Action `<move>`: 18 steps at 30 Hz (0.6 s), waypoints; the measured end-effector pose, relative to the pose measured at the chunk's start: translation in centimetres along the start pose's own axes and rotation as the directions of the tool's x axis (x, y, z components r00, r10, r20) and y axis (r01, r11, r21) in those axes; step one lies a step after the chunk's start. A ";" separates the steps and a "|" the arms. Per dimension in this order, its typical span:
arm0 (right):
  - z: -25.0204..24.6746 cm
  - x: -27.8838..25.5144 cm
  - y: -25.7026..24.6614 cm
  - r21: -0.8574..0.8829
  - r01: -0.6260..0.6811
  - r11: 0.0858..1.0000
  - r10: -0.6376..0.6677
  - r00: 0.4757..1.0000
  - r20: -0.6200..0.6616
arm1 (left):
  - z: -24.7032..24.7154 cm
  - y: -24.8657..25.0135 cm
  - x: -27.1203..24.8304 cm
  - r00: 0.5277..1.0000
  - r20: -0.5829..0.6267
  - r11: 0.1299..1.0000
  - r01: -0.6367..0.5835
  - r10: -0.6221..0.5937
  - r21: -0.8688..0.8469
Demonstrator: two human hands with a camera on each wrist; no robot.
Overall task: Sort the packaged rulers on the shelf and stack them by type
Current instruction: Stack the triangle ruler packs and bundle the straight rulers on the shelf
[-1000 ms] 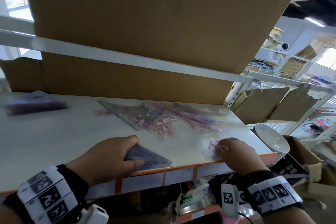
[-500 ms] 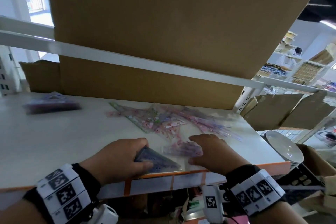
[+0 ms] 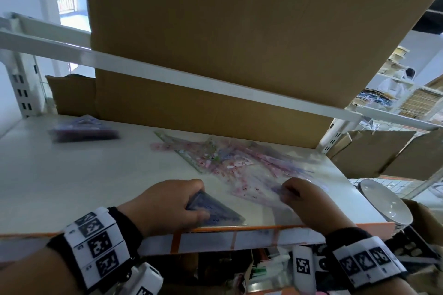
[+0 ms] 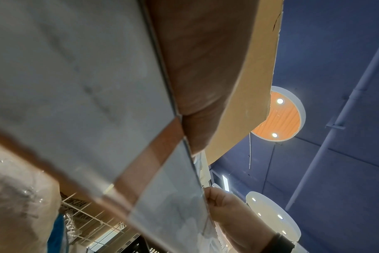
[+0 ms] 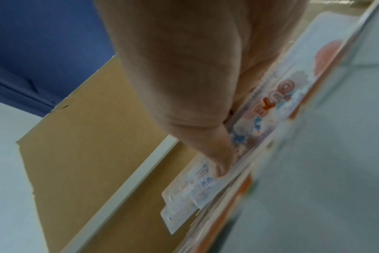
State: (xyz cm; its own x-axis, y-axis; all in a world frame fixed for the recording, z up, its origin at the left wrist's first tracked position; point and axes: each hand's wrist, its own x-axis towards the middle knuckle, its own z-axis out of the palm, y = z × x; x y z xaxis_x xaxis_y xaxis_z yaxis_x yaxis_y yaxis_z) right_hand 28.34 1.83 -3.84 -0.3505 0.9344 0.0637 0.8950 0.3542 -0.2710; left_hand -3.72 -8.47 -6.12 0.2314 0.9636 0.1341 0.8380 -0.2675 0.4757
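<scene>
Sorting in progress. At the shelf (image 3: pixel 72 175) front edge, left hand (image 3: pixel 167 206) fingers curl round a dark triangular ruler pack (image 3: pixel 213 211); right hand (image 3: pixel 309 203) pinches a pink ruler pack (image 3: pixel 254 193). Behind them lies the mixed pink pile (image 3: pixel 227 158); a purple stack (image 3: pixel 84 130) sits far left. Next, likely: carry each pack to its matching stack.

Your white shelf (image 3: pixel 72 187) carried pink ruler packets (image 3: pixel 230 160) mid-right, a purple stack (image 3: pixel 84 130) far left, and a dark triangular packet (image 3: pixel 213 211) near its front edge.

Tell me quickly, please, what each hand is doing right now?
Left hand: holding a dark triangular ruler pack at the shelf edge.
Right hand: pinching a pink ruler pack.
</scene>
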 end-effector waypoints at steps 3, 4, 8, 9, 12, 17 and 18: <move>-0.5 0.0 1.5 0.035 -0.130 0.991 0.133 0.986 -0.105 | 0.0 0.0 0.0 1.000 0.008 1.000 0.007 -0.007 0.008; -0.6 0.0 1.7 0.030 -0.178 0.984 0.180 0.976 -0.122 | 0.0 0.0 0.0 1.000 0.007 1.000 0.009 -0.010 0.011; -0.6 0.0 1.6 -0.082 -0.283 0.956 0.258 0.938 -0.233 | 0.0 0.1 0.0 1.000 0.017 1.000 0.019 -0.019 0.018; -0.7 0.0 0.9 -0.076 -0.256 0.964 0.229 0.940 -0.255 | -0.1 0.1 0.0 1.000 0.021 1.000 0.020 -0.020 0.018; -0.6 0.4 -1.3 -0.017 -0.123 0.992 0.116 0.967 -0.227 | -0.1 0.1 0.1 0.999 0.030 1.000 0.023 -0.023 0.019; 0.5 2.0 -5.0 -0.094 0.007 0.996 0.011 0.982 0.191 | -0.2 0.1 0.0 0.999 0.031 1.000 0.017 -0.018 0.016; 0.7 2.4 -5.4 -0.147 0.017 0.989 0.020 0.969 0.245 | -0.2 0.1 0.0 0.999 0.034 1.000 0.016 -0.017 0.016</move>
State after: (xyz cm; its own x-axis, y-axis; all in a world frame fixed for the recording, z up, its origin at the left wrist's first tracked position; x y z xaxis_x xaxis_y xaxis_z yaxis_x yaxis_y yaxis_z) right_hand 22.48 2.09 -2.93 -0.3893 0.9035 -0.1790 0.9199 0.3715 -0.1258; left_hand -3.74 -8.51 -5.92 0.2341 0.9674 0.0968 0.8494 -0.2520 0.4637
